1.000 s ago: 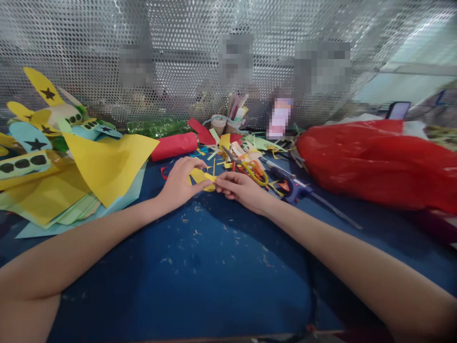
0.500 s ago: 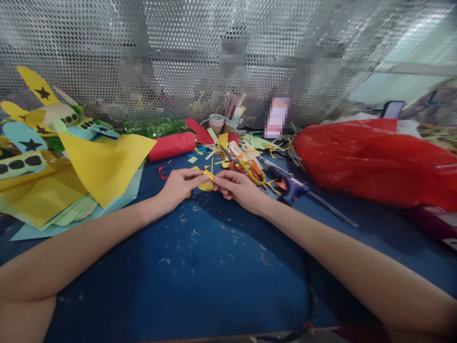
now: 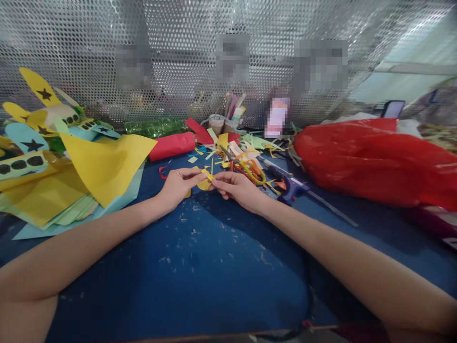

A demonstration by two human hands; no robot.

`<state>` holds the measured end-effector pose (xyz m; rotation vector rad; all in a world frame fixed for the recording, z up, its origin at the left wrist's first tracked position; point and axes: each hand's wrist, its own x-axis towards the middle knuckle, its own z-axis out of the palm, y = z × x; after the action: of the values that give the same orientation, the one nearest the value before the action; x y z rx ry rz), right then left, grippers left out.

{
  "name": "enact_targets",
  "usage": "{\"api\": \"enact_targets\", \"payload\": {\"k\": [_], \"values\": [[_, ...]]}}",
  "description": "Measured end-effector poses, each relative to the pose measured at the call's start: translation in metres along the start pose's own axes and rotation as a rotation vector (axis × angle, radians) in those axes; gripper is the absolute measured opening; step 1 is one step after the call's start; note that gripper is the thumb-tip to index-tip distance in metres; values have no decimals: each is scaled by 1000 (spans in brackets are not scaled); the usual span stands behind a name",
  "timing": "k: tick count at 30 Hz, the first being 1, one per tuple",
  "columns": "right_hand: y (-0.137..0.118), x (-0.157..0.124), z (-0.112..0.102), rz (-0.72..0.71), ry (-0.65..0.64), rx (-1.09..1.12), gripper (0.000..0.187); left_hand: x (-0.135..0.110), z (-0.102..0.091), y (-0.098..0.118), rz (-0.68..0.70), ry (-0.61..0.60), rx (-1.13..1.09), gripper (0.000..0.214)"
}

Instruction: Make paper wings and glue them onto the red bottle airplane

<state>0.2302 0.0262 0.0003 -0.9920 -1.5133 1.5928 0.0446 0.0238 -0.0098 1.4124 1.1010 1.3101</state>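
Observation:
Between my two hands is a small strip of yellow paper (image 3: 207, 175), held above the blue table. My left hand (image 3: 177, 187) pinches one end between thumb and forefinger. The other end is pinched by my right hand (image 3: 236, 189), its remaining fingers curled beneath. Under the strip a yellow paper disc (image 3: 203, 185) lies on the table, partly covered by my fingers. Scissors with yellow handles (image 3: 254, 172) rest among paper scraps just beyond my right hand. A blue glue gun (image 3: 292, 189) lies to the right of them.
At left are yellow paper sheets (image 3: 110, 164) and bottle airplanes (image 3: 34, 155) with black stars. A red-wrapped roll (image 3: 173, 146) and green bottles (image 3: 155, 126) lie behind my left hand. A large red plastic bag (image 3: 374, 162) fills the right. Cups of tools (image 3: 216, 123) stand by the perforated silver screen.
The yellow strip has shifted slightly and shows a little more between my fingertips. Both hands keep their pinch almost in place; the right has moved slightly left.

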Motion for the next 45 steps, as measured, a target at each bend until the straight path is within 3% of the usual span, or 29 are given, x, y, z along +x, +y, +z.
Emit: {"api": "enact_targets", "payload": {"k": [17, 38, 45], "values": [[5, 2, -1, 1, -5, -16, 28, -1, 1, 3, -14, 13, -19, 25], [2, 0, 1, 1, -14, -65, 24, -2, 0, 2, 54, -63, 50, 23], [-1, 0, 1, -12, -48, -104, 24, -5, -1, 6, 125, -133, 11, 38]]}}
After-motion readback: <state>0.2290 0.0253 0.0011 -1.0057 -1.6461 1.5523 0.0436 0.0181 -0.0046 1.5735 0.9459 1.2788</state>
